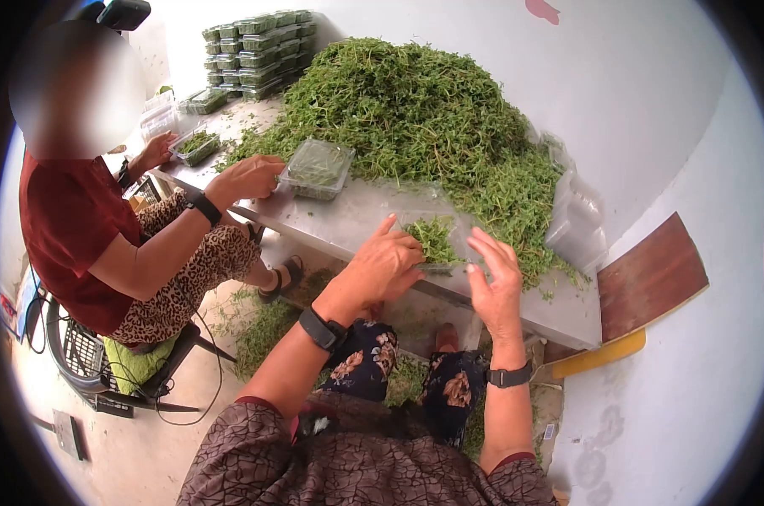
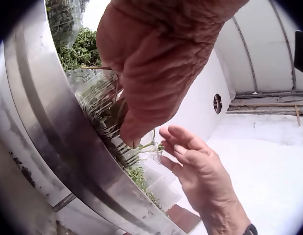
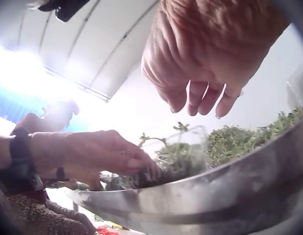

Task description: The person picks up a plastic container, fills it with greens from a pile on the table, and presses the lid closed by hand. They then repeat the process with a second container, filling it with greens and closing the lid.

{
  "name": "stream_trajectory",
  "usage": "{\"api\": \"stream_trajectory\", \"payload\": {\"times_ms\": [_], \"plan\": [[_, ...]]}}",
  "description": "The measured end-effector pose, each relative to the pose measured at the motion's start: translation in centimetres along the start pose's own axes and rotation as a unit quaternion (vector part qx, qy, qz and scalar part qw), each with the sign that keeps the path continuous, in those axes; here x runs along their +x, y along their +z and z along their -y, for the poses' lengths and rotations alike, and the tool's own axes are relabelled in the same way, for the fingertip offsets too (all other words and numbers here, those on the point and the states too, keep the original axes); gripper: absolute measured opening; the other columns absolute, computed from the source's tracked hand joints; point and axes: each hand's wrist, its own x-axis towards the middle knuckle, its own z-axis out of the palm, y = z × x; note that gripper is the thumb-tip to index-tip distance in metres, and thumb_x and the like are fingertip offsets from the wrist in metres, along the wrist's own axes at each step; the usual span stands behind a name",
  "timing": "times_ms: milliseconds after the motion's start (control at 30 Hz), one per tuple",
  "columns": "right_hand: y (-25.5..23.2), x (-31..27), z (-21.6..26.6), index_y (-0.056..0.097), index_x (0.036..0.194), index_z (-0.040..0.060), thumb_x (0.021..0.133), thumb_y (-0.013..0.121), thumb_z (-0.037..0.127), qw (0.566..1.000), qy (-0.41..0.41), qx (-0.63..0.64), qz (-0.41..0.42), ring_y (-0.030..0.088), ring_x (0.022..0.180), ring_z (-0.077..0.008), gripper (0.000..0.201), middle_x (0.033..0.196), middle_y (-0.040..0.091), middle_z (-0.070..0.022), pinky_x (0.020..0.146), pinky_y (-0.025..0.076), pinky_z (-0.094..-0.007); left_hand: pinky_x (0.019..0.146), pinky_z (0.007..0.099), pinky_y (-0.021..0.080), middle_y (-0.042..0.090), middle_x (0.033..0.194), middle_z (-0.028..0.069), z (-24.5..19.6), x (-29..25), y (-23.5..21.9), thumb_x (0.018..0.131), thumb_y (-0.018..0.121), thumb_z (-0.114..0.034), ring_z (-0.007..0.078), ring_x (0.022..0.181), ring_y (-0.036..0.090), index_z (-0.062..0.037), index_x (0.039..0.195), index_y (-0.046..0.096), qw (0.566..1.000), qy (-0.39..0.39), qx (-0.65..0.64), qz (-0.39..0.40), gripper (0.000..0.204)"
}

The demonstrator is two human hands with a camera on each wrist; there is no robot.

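Note:
A clear plastic box [image 1: 437, 268] filled with leafy green sprigs [image 1: 433, 239] sits at the table's near edge, its lid raised behind. My left hand [image 1: 383, 263] is at the box's left side, fingers bent down onto the sprigs and holding some; stems poke out beside the thumb in the left wrist view. Part of its grip is hidden behind the back of the hand. Above the box's right side my right hand [image 1: 496, 285] hovers, fingers loosely spread and nothing between them; the right wrist view shows a gap under its fingertips [image 3: 222, 107].
A big heap of greens [image 1: 407, 110] covers the back of the metal table [image 1: 361, 221]. Stacked empty boxes [image 1: 577, 218] stand right; filled boxes [image 1: 259, 55] are piled at the back left. At left, a seated person [image 1: 82, 228] handles a closed box [image 1: 317, 169] and an open one [image 1: 196, 148].

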Motion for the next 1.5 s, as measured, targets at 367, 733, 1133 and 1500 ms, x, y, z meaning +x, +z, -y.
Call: {"api": "stream_trajectory", "payload": {"times_ms": [367,733,1133,1500], "plan": [[2.3,0.5,0.5,0.064,0.103,0.0056,0.071,0.063,0.007,0.965,-0.127,-0.156,0.168,0.052,0.114,-0.0311,0.033,0.095,0.067,-0.0105,0.107,0.028,-0.0517,0.114,0.0500,0.022,0.066,0.102,0.0081,0.3,-0.1,0.3,0.072,0.069,-0.013,0.0252,0.108,0.057,-0.0062,0.092,0.071,0.999,-0.003,0.029,0.015,0.022],[1.2,2.0,-0.3,0.064,0.080,0.0041,0.064,0.061,0.004,0.952,-0.121,-0.203,0.196,0.055,0.106,-0.0301,0.016,0.083,0.065,-0.0109,0.107,0.029,-0.0515,0.114,0.0473,0.023,0.067,0.104,0.0065,0.4,-0.2,0.4,0.074,0.068,-0.014,0.0248,0.107,0.058,-0.0065,0.093,0.071,1.000,-0.023,0.005,0.007,0.020],[0.3,2.7,2.4,0.065,0.106,0.0070,0.071,0.062,0.006,0.967,-0.118,-0.136,0.180,0.052,0.116,-0.0297,0.035,0.111,0.066,-0.0076,0.107,0.030,-0.0499,0.113,0.0489,0.024,0.068,0.102,0.0049,0.0,0.0,0.1,0.075,0.067,-0.014,0.0240,0.106,0.058,-0.0070,0.091,0.071,0.999,-0.027,0.035,0.024,0.018],[2.3,2.8,0.1,0.069,0.090,0.0095,0.094,0.046,0.028,0.942,-0.059,-0.249,0.218,0.052,0.116,-0.0288,0.030,0.095,0.070,-0.0088,0.108,0.022,-0.0553,0.114,0.0492,0.023,0.068,0.101,0.0058,0.3,-0.4,0.3,0.075,0.068,-0.014,0.0246,0.104,0.058,-0.0061,0.090,0.071,1.000,-0.012,0.003,0.007,0.018]]}}
